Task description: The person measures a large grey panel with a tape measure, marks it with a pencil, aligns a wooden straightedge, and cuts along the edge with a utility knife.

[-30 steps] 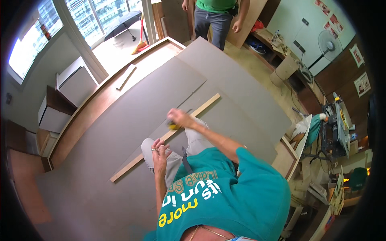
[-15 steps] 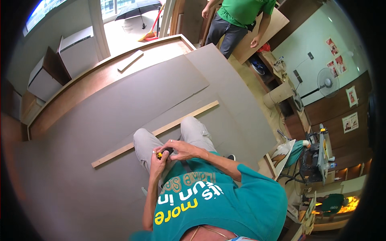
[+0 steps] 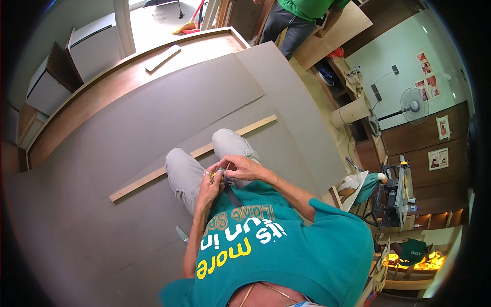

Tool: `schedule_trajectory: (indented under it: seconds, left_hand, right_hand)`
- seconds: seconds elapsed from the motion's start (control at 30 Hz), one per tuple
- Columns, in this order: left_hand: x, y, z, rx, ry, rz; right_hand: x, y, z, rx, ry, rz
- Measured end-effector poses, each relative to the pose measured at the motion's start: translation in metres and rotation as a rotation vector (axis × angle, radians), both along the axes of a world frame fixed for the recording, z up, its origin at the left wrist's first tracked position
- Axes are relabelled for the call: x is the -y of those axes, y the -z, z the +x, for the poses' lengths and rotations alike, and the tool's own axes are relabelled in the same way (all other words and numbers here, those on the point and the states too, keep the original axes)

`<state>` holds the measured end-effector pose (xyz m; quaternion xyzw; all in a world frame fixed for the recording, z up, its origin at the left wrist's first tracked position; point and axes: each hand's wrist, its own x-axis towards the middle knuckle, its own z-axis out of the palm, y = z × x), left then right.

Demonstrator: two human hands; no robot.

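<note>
My left hand (image 3: 207,190) is closed round a small yellow and dark object (image 3: 215,176), held just above my lap; my fingers cover much of it, so its kind is unclear. Against it, my right hand (image 3: 243,168) has its fingers curled and pinched together at the object's right side; what lies between them is too small to make out. Beyond the hands are my knees in light trousers. Under and past them, a long narrow wood strip (image 3: 148,180) lies slantwise on the large grey-brown board (image 3: 117,133) I sit on.
A short wood piece (image 3: 163,58) lies at the far rimmed edge. White cabinets (image 3: 94,46) stand far left. A person in green (image 3: 294,23) stands at the far end. To the right are a standing fan (image 3: 413,106), a bench machine (image 3: 401,192) and another person (image 3: 413,251).
My hands have shifted slightly up and right with the object, and it is turned differently in the fingers. The view has tilted a little. The far person's arm has moved.
</note>
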<state>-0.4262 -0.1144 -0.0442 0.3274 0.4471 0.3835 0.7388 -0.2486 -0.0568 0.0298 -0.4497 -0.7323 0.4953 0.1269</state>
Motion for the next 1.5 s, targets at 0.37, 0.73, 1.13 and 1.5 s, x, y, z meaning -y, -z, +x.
schedule_trajectory:
  seconds: [0.37, 0.73, 1.13, 1.5]
  left_hand:
    - [0.011, 0.008, 0.004, -0.08, 0.085, 0.129]
    - [0.012, 0.026, 0.012, -0.627, -0.024, 0.599]
    - [-0.053, 0.023, 0.011, -0.547, -0.044, 0.18]
    - [-0.239, 0.149, -0.109, -0.933, -0.499, 0.047]
  right_hand:
    - [-0.022, 0.004, -0.001, -0.241, -0.108, -0.403]
    - [-0.081, -0.128, 0.074, -0.458, 0.158, -0.263]
    - [-0.2, -0.066, 0.076, -0.507, 0.216, -0.344]
    - [-0.478, 0.247, 0.0, 0.064, 0.313, 0.023]
